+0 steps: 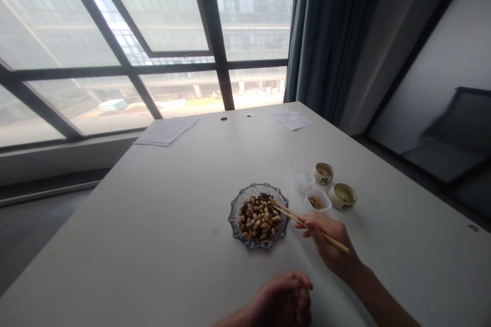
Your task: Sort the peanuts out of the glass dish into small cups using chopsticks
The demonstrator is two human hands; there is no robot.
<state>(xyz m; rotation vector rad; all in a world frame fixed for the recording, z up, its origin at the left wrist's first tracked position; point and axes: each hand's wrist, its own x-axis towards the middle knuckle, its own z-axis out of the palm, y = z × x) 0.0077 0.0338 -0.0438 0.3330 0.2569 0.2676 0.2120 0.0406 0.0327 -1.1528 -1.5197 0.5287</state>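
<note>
My right hand (326, 240) is closed around a pair of wooden chopsticks (337, 244). Their tips reach over the right side of a scalloped glass bowl (238, 239) and touch or nearly touch its contents; I cannot tell whether anything is pinched. Unshelled peanuts (259, 222) fill the bowl, with a few dark brown pieces (264, 196) toward the back. Below the bowl, at the bottom of the view, my left hand (284, 296) rests with curled fingers and nothing visible in it. Just beyond the right hand stands a clear plastic cup (324, 207) holding some brown pieces (316, 203).
A second clear plastic cup (304, 181) and two beige ceramic bowls (323, 173) with dark markings stand right of the glass bowl. Paper sheets (166, 131) lie at the white table's (172, 214) far left, others (293, 120) far right. Windows and a dark curtain (326, 36) are behind.
</note>
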